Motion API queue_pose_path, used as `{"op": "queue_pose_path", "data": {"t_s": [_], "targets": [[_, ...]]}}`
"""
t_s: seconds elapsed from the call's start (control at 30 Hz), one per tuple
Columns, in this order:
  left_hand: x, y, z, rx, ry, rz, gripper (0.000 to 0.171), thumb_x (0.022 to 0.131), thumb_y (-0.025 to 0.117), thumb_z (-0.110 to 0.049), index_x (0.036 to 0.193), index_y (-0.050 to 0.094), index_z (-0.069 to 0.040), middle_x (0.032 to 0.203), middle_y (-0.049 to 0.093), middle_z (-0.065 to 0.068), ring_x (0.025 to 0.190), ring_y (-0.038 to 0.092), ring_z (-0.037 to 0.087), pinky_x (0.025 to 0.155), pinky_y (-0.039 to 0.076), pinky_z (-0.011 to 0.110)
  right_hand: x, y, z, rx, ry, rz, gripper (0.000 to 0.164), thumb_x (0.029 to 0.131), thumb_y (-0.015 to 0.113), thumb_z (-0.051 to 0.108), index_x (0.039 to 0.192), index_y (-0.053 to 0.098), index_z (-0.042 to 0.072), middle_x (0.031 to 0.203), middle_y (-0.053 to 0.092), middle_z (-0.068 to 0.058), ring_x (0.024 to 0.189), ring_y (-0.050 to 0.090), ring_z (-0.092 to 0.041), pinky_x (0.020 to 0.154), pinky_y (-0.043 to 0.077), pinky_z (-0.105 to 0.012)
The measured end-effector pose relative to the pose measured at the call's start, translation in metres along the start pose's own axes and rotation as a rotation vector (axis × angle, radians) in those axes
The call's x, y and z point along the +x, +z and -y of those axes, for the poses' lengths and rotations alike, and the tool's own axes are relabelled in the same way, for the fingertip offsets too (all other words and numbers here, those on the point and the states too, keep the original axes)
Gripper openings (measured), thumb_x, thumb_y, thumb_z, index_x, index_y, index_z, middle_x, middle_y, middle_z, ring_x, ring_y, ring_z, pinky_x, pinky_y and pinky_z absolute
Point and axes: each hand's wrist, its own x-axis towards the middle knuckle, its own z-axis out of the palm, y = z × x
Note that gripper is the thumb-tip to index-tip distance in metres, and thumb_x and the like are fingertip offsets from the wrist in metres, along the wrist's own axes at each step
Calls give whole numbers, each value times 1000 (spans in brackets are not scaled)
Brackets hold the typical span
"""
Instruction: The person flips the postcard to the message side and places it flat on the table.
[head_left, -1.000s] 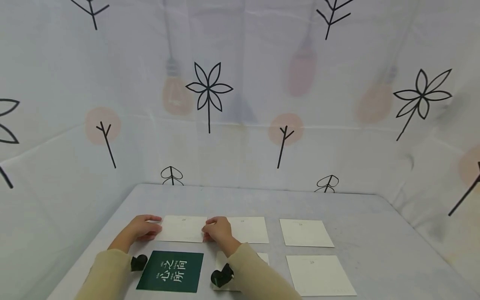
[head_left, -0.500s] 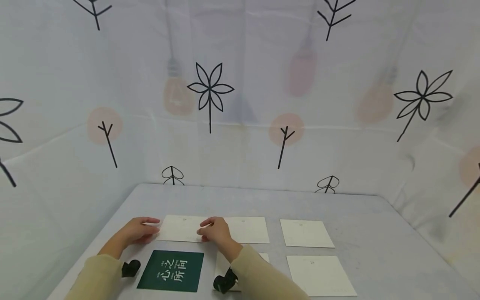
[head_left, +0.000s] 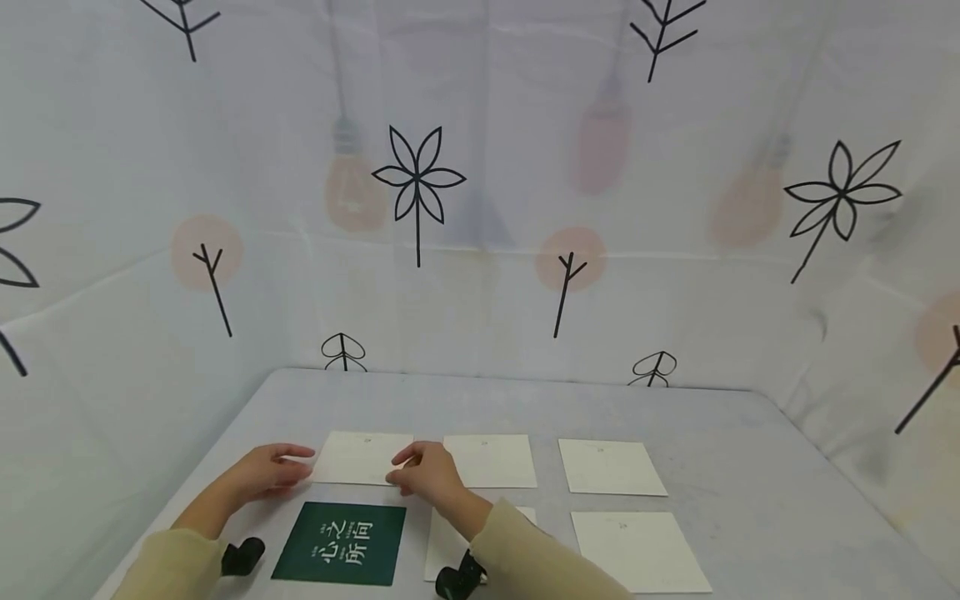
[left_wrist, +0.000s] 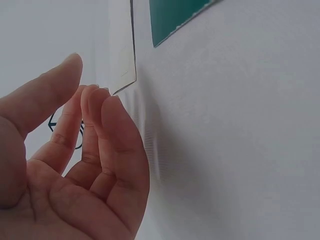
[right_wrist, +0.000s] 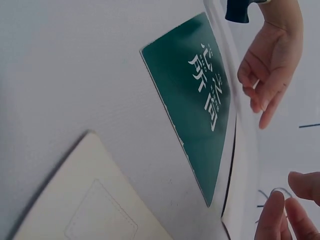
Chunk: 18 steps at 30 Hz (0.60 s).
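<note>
A cream card with a small printed mark lies flat at the far left of the table. My left hand is just off its left edge, thumb and fingers spread apart around nothing. In the left wrist view, the fingertips appear right by the corner of the cream card. My right hand hovers at the card's right side, overlapping its near right corner. Its thumb and fingers are parted in the right wrist view. Nearer me lies a dark green card with white characters.
Several more cream cards lie in two rows, including the middle far card, the right far card and the right near card. My right forearm partly covers another cream card. A patterned cloth hangs behind the table.
My left hand has drawn back left and toward me, away from the cream card's edge. The right hand has shifted slightly left and nearer, its fingers parting. The cards stay in place.
</note>
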Motion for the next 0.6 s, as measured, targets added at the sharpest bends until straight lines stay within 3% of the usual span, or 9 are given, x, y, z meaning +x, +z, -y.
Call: {"op": "queue_pose_path", "data": {"t_s": [0.4, 0.6], "targets": [[-15, -5, 6, 59, -7, 62, 53, 78, 75, -28, 120, 57, 0, 97, 61, 7, 82, 57, 18, 74, 52, 35, -17, -2, 1, 6, -12, 89, 18, 74, 77, 8, 87, 65, 5, 66, 54, -1, 53, 55, -12, 51, 46, -25], [-23, -4, 12, 98, 7, 84, 47, 78, 75, -23, 116, 60, -2, 96, 62, 5, 81, 58, 18, 73, 52, 35, -24, 0, 0, 8, -18, 119, 20, 73, 78, 6, 87, 65, 4, 65, 54, -1, 52, 52, -12, 49, 43, -24]]}}
